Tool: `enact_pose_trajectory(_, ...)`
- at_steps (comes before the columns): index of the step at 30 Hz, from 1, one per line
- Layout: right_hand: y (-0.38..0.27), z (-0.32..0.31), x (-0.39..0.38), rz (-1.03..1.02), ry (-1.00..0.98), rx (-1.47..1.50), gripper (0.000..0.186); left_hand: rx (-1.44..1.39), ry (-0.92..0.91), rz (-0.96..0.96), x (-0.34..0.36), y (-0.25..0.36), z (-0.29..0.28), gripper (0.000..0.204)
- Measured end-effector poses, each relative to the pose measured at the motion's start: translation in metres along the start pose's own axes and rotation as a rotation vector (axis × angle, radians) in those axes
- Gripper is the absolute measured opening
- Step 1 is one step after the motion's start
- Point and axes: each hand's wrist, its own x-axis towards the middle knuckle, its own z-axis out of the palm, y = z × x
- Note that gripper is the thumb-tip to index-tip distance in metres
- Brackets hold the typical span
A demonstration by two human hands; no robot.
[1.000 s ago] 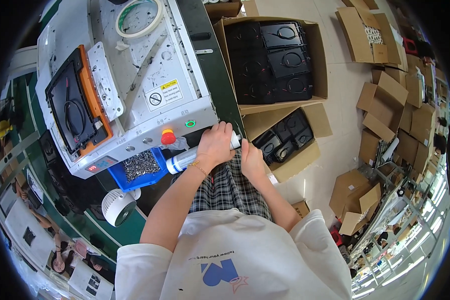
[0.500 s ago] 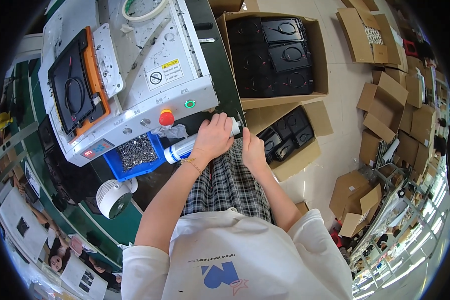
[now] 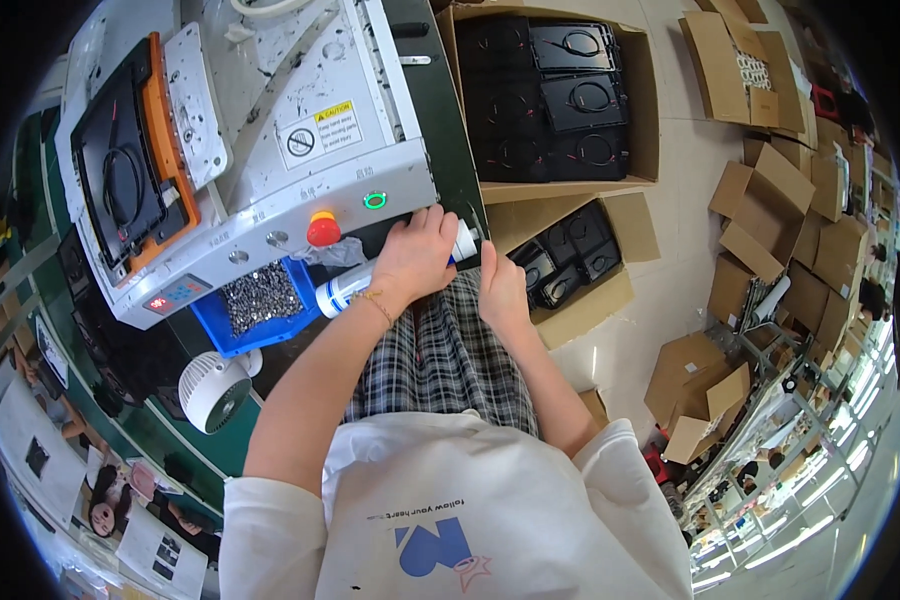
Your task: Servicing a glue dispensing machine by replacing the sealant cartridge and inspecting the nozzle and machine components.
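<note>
My left hand is wrapped over a white cartridge with blue markings, lying along the bench edge below the machine's front panel. My right hand is closed at the cartridge's right end, thumb up beside its dark tip; what its fingers hold is hidden. Just left of the cartridge sits a blue bin of small metal parts. Above it are a red emergency button and a green-lit button. On the machine rests an orange fixture with a black housing and coiled cable.
Cardboard boxes of black housings stand to the right. More open cartons lie farther right on the floor. A white fan is at lower left. Co-workers are at benches on the left.
The machine, bin and fan have shifted slightly in the view. Both my hands have moved a little upward in the picture, still at the cartridge.
</note>
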Motion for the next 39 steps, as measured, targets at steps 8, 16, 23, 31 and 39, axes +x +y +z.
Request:
enact_pose_trajectory(8,-0.005,-0.002,0.005,-0.030,-0.019,-0.050,0.055,0.017,-0.007,-0.001,-0.002,0.000,0.005,0.054)
enact_pose_trajectory(16,-0.001,-0.011,-0.006,-0.014,-0.079,0.007,0.057,0.003,0.049,-0.013,-0.002,0.001,0.005,0.055)
enact_pose_trajectory(23,0.029,-0.004,-0.030,-0.028,-0.068,-0.056,0.052,-0.055,0.025,-0.012,-0.003,0.000,0.003,0.058)
enact_pose_trajectory(31,0.020,-0.010,-0.020,-0.041,-0.098,-0.091,0.052,-0.053,-0.016,-0.040,-0.003,0.001,0.003,0.055)
enact_pose_trajectory(39,0.013,-0.014,-0.021,-0.081,-0.095,-0.136,0.053,-0.070,-0.048,-0.044,-0.003,-0.001,0.002,0.052)
